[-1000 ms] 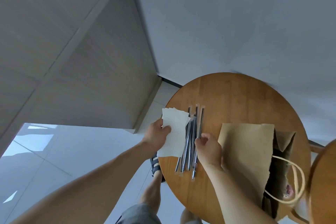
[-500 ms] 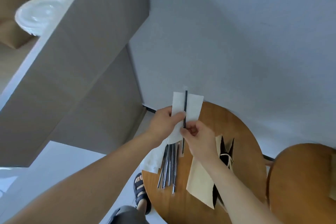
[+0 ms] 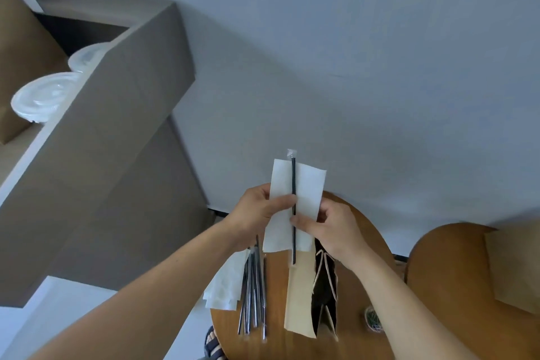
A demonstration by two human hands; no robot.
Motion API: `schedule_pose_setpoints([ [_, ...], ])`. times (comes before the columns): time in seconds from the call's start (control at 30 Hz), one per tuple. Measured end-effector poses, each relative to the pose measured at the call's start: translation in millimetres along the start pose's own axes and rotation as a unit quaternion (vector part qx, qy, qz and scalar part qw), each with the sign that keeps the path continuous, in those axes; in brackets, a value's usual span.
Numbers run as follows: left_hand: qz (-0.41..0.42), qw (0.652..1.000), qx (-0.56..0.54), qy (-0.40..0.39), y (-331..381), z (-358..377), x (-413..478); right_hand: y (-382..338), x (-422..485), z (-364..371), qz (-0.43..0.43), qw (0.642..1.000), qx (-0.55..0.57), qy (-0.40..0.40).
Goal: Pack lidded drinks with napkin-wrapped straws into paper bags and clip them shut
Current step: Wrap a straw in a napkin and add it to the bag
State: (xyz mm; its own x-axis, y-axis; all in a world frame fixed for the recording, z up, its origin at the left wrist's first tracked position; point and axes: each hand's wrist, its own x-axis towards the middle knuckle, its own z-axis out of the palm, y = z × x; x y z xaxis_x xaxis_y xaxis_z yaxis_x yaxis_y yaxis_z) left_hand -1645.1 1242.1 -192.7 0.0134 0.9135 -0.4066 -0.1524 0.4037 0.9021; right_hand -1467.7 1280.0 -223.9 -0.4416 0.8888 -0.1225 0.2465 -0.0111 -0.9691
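Observation:
I hold a white napkin [image 3: 304,187] upright in front of me, with a black wrapped straw [image 3: 293,172] lying along its middle. My left hand [image 3: 257,213] pinches the napkin's left side, thumb pressing on the straw. My right hand [image 3: 336,231] grips the napkin's right edge, its thumb across the straw lower down. Below them, on the round wooden table [image 3: 359,242], lie several wrapped straws [image 3: 252,292], a pile of napkins [image 3: 225,286] and an open brown paper bag [image 3: 304,301] with cord handles. Clear lidded cups [image 3: 43,96] stand on a shelf at the far left.
A grey counter block [image 3: 117,155] rises on the left beside the grey wall. A second wooden surface [image 3: 467,286] with a brown bag [image 3: 514,266] lies at the right. A small round container [image 3: 372,317] sits on the table by my right forearm. My sandalled foot [image 3: 214,345] shows below.
Both hands lifted one napkin and one straw off the table and brought them together upright; in the last half second my right thumb slid across the straw. The view tilted up.

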Motion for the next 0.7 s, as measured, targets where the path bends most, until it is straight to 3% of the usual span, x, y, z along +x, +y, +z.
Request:
schedule_pose_setpoints([
  [0.27, 0.005, 0.999, 0.028, -0.042, -8.0, 27.2, 11.6, 6.4, -14.4, -24.3, 0.012, 1.000, -0.015, 0.012],
  [0.33, 0.014, 0.999, 0.014, -0.040, -14.3, 29.1, 18.0, 8.2, -16.2, -33.0, 0.015, 0.998, -0.033, 0.047],
  [0.4, 0.024, 0.996, 0.081, -0.015, -25.2, 26.8, 25.1, 10.1, -13.1, -46.0, 0.023, 0.990, -0.050, 0.129],
  [0.47, 0.003, 0.961, 0.277, 0.005, -42.0, 19.9, 28.5, 15.9, -6.2, -58.1, 0.033, 0.972, -0.048, 0.227],
  [0.53, -0.063, 0.909, 0.407, -0.068, -67.7, 15.5, 27.4, 27.3, 2.4, -63.7, 0.059, 0.954, -0.031, 0.291],
  [0.63, -0.141, 0.840, 0.487, -0.195, -107.5, 28.4, 20.6, 48.3, 16.0, -55.7, 0.099, 0.949, -0.034, 0.298],
  [0.7, -0.164, 0.823, 0.510, -0.191, -128.6, 45.5, 17.8, 58.1, 23.7, -46.0, 0.118, 0.949, -0.061, 0.287],
])
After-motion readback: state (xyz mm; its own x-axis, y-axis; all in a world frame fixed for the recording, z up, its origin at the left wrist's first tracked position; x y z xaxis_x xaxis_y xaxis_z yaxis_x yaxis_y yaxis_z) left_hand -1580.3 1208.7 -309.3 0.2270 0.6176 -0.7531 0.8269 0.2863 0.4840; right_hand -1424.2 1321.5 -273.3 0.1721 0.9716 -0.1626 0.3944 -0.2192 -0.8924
